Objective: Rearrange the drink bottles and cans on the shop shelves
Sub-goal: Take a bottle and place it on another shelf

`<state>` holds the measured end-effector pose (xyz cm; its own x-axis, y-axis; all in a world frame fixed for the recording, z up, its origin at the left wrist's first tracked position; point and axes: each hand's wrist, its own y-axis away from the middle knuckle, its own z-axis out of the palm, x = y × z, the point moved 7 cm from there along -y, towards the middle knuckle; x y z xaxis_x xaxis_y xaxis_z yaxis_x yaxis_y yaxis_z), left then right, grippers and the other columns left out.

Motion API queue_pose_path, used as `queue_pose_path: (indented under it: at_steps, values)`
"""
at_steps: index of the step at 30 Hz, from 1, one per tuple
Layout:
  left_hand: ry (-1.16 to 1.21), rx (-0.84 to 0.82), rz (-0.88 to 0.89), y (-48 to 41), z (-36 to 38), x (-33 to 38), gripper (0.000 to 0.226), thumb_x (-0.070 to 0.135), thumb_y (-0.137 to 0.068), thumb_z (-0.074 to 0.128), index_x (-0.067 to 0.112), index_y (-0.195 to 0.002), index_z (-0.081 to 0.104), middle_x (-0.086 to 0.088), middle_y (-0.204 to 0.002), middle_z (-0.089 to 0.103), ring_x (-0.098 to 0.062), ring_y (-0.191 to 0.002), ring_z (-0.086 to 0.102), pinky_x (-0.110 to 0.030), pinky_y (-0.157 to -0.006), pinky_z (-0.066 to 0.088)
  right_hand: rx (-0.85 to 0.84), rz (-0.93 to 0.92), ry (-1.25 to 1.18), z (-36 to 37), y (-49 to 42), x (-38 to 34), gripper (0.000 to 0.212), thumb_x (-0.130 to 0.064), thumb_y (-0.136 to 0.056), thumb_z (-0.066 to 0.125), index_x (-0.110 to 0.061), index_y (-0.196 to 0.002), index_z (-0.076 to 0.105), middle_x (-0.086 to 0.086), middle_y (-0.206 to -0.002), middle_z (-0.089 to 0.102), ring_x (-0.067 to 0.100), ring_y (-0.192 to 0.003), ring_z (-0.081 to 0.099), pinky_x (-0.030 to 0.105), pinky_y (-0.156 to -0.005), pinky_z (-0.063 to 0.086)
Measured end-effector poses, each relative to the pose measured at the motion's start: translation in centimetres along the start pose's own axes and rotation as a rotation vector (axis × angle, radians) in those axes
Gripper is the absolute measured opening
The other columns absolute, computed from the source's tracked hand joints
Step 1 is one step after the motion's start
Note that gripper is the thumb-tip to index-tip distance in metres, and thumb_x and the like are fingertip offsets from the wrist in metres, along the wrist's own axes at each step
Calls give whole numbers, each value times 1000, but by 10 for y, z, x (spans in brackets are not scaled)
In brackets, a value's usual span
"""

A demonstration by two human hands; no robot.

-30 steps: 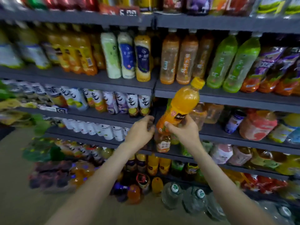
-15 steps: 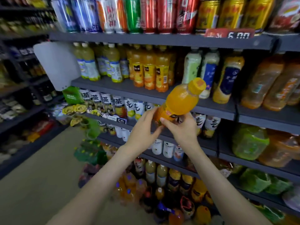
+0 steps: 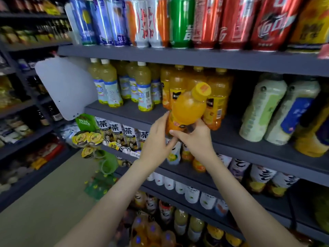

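Both hands wrap the bottle's [image 3: 187, 108] base: your left hand [image 3: 156, 138] and right hand [image 3: 194, 138] closed on it. Cap tilts up-right toward the matching orange row [image 3: 216, 90] just behind; that shelf [image 3: 128, 113] lies straight ahead.

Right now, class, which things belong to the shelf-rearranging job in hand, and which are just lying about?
In hand:
orange juice bottle
left hand
right hand
matching orange juice bottles on the shelf

Lying about:
white plastic panel
green basket
cans on the top shelf
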<state>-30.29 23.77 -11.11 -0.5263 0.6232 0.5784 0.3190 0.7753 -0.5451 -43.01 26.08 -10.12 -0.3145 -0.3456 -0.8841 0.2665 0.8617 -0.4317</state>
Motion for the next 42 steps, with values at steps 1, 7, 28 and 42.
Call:
queue_pose_path:
  at_steps: [1, 7, 28, 42]
  values:
    - [13, -9, -33, -9, -2, -11, 71, 22, -88, 64, 17, -147, 25, -3, -146, 38, -15, -134, 34, -19, -102, 30, -17, -4, 22, 12, -9, 1, 50, -11, -68, 83, -21, -108, 54, -8, -100, 62, 3, -96, 59, 9, -80, 45]
    - [-13, -63, -37, -64, -14, -65, 61, 19, -84, 64, 12, -138, 37, -14, -117, 60, -31, -105, 57, -24, -70, 34, 30, 46, 131, 59, -58, 15, 49, -16, -69, 83, -18, -110, 58, -7, -101, 64, 7, -97, 59, 18, -82, 46]
    - [98, -244, -127, -108, 22, -113, 92, 22, -87, 66, 3, -149, 1, -18, -152, 20, -32, -139, 23, -39, -111, 25, 461, 168, 591, 55, -13, 37, 37, -16, -89, 63, -10, -125, 53, 6, -119, 59, 16, -108, 56, 19, -85, 42]
    - [10, -753, 312, 61, 129, 16, 38, 18, -96, 46, 14, -134, 43, -8, -134, 47, -29, -112, 52, -36, -74, 45, 295, 407, 620, -53, 128, 66, 33, -16, -91, 58, -11, -123, 55, 6, -117, 61, 15, -99, 58, 24, -80, 46]
